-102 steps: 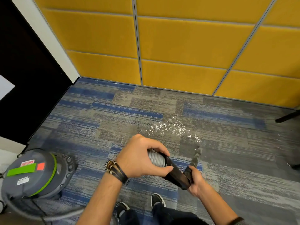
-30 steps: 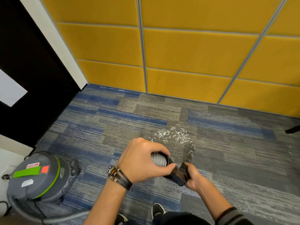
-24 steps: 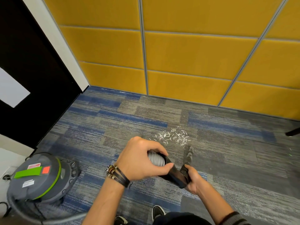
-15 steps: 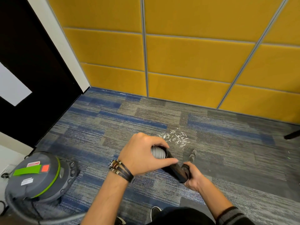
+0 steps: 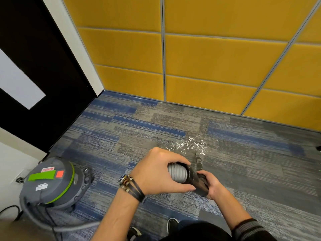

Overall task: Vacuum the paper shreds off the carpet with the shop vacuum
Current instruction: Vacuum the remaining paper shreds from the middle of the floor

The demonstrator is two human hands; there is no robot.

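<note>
Floor: striped carpet below yellow wall panels.
Shreds: on carpet, just beyond nozzle tip.
Left hand: wrapped around hose.
Right hand: gripping nozzle base, nearer shreds.
Nozzle axis: points forward-down.

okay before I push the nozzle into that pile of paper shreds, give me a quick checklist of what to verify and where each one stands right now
1. Left hand holds the ribbed grey hose: ok.
2. Right hand holds the black handle: ok.
3. Nozzle aimed at the paper shreds: ok, its tip sits just short of the near edge of the pile.
4. Shreds lie in one patch on the carpet: mostly ok, a few stray bits at far right.
5. Hose runs free back to the shop vacuum: ok, it lies loose on the floor.
6. Vacuum switched on: cannot tell.
</note>
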